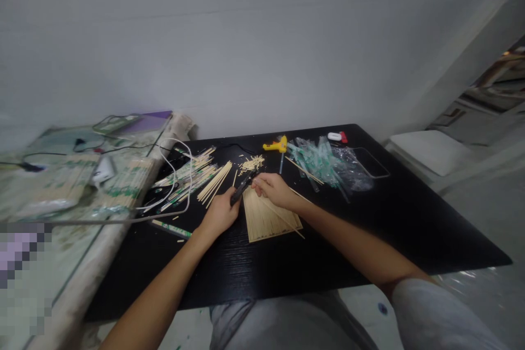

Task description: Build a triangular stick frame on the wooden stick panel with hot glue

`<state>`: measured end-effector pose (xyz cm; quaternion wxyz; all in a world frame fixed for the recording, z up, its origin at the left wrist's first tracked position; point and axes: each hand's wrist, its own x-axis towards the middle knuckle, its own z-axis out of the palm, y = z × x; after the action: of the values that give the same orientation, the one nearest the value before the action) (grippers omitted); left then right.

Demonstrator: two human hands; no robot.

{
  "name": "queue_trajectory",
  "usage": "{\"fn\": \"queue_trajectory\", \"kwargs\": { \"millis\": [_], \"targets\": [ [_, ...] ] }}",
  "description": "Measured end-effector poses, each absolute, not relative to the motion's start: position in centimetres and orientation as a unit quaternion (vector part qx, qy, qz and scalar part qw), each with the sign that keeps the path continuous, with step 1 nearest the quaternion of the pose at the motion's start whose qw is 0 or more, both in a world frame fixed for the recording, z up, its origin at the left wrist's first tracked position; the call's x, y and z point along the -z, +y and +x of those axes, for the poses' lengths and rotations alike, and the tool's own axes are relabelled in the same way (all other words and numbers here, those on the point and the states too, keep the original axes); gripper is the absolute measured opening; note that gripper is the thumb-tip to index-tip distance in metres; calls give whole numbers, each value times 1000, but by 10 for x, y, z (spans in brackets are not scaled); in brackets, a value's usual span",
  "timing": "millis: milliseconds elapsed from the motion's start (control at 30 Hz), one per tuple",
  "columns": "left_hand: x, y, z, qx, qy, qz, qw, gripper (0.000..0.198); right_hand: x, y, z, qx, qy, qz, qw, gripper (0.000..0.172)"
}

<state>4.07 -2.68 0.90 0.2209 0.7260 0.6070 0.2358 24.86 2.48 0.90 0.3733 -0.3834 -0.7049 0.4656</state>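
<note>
My left hand [223, 210] is closed around a dark hand tool [243, 186] that looks like cutters or pliers; its jaws are blurred. Close beside its tip, my right hand [273, 188] pinches a thin wooden chopstick [293, 227], which slants down to the right. Under that stick lies a flat mat of chopsticks set side by side [262, 224]. Just beyond the hands is a heap of short cut stick pieces [252, 163]. Loose bare chopsticks [215, 183] fan out left of my left hand.
Wrapped chopsticks [184, 183] and a white cable [190, 175] lie on the left of the black table [328, 251]. A yellow glue gun [276, 145], torn plastic wrappers [320, 158] and a white case [334, 136] sit toward the back. Packed chopstick bundles [123, 183] rest on the adjoining surface.
</note>
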Motion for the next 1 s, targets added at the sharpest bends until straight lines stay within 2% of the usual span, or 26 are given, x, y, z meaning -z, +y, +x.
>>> {"fn": "queue_trajectory", "kwargs": {
  "millis": [333,567,700,900,1000],
  "targets": [
    [-7,-25,41,-275,615,677,297,11,-4,27,245,-528,-653,-400,367,33],
    [-7,-23,42,-287,570,568,520,33,-19,20,244,-615,-582,-389,363,32],
    [-12,-18,37,-306,546,522,580,34,-24,17,244,-647,-551,-389,354,30],
    [-7,-15,35,-348,570,529,523,32,-27,16,243,-666,-534,-386,351,28],
    [-6,-20,35,-353,594,605,397,24,-28,16,243,-651,-542,-392,357,27]
  ]
}}
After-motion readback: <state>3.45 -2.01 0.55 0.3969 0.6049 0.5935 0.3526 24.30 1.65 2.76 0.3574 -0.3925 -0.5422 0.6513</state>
